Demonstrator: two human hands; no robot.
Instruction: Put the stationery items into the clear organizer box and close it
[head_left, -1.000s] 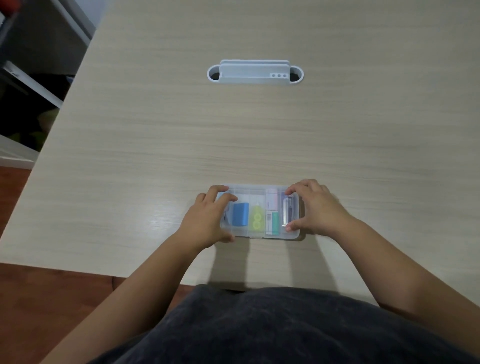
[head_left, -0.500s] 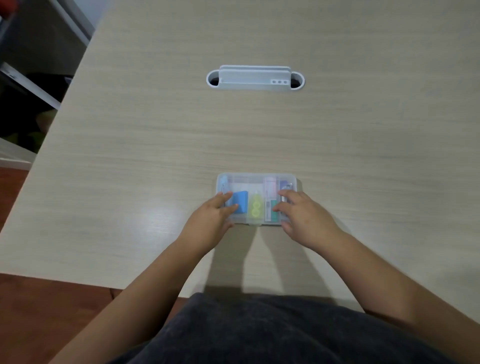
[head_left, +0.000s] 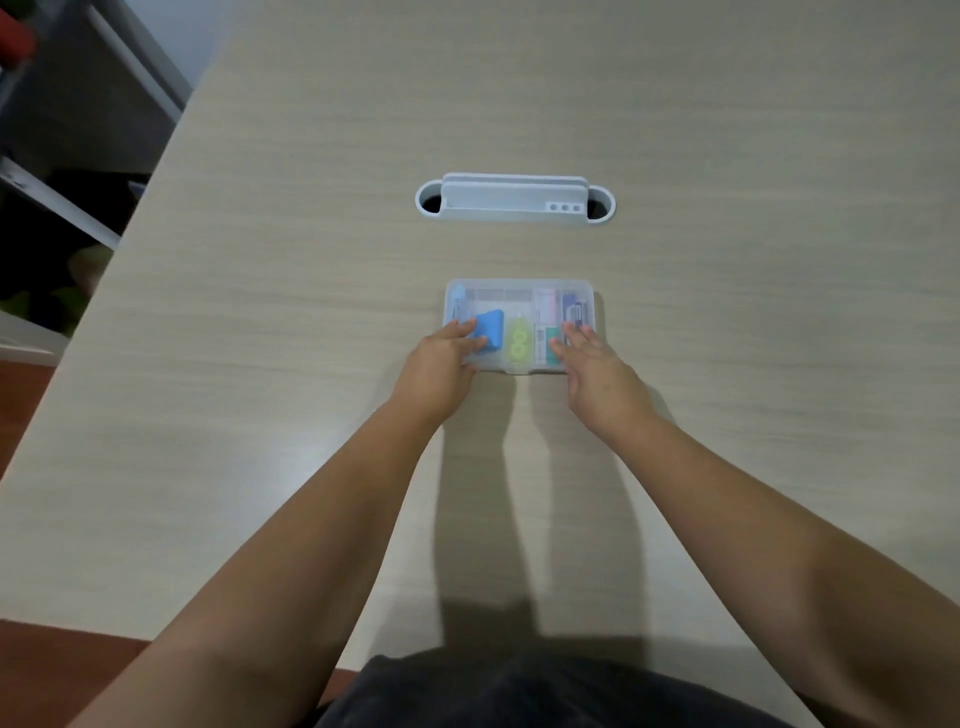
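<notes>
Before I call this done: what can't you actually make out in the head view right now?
- Front latch of the clear plastic organizer box: the left hand and right hand cover the near corners, so snapped shut or not is unknown.
- Items beside the blue block and yellow-green tape dispenser: too small and blurred through the lid.
- White desk cable grommet end openings: too dark inside.
</notes>
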